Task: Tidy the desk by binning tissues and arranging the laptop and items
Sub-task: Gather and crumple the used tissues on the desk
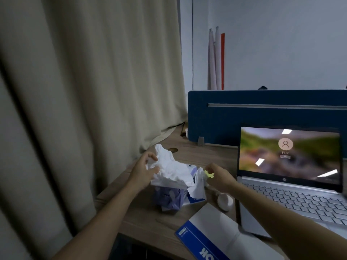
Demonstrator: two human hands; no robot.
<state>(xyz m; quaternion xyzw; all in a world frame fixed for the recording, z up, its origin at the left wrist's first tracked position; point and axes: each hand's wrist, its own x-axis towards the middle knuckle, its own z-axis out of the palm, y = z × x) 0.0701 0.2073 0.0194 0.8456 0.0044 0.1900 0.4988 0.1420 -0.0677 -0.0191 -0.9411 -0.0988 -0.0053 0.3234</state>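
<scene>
Both hands outstretched, left hand (145, 168) clutching crumpled tissue (172, 168), right hand (218, 177) pinching a yellowish scrap (208, 173)

Just one head-worn wide-angle view, looking forward and down, close over the surface (195, 154), curtain (84, 91) filling the left.

Crumpled white tissue (171, 168) beside open laptop (289, 173)

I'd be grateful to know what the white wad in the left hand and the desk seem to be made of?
White wad: thin tissue paper, matte, judging by its sharp crumpled creases. Desk: wood or wood-look laminate, matte brown with visible grain; which one is unclear. The left hand grips the wad.
</scene>
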